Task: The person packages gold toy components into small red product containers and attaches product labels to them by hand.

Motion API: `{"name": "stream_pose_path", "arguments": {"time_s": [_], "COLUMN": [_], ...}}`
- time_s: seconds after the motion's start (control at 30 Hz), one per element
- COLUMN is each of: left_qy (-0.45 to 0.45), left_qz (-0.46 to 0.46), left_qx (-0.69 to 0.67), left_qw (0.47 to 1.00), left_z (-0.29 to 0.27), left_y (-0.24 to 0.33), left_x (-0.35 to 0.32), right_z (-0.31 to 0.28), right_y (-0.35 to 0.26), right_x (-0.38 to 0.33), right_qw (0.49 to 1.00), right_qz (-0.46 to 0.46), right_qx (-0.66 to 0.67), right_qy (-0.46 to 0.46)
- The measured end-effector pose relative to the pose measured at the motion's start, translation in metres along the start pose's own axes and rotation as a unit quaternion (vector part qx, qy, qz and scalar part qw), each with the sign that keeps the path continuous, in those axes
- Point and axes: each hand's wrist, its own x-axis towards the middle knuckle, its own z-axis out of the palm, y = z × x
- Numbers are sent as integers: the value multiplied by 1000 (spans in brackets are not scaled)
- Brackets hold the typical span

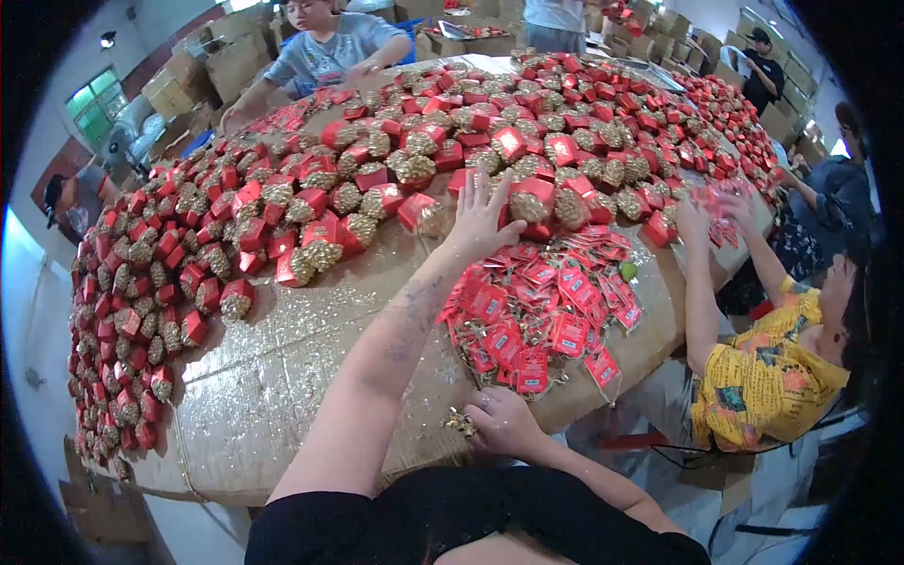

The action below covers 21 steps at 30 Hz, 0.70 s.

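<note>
arms: bare, sleeveless | left forearm [400,315]: dark tattoo | clothing: black

Far too many to count: hundreds of red boxes with gold pinecones [311,202] from nine to two o'clock. Several dozen red packets [537,311] heaped at centre. Two own hands, five other people around the table [282,348].

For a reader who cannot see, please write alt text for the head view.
The person's left hand reaches for a gold glittered pinecone ornament with a red box base, while the right hand rests near flat red packets on the cardboard-covered table.
</note>
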Motion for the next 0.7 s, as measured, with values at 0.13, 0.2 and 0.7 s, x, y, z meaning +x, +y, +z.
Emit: {"name": "stream_pose_path", "arguments": {"time_s": [0.13,0.2,0.7], "left_qy": [71,129,312], "left_qz": [-17,-53,-652], "left_qx": [-23,36,349], "left_qw": [997,990,597], "left_z": [-89,-154,-480], "left_y": [-24,-49,-294], "left_x": [-34,-75,-507], "right_z": [-5,-3,12], "right_y": [-2,-2,6], "right_x": [1,2,-13], "right_qw": [999,999,999], "right_qz": [21,32,21], "right_qx": [14,33,-30], "right_qy": [-40,-28,-22]}}
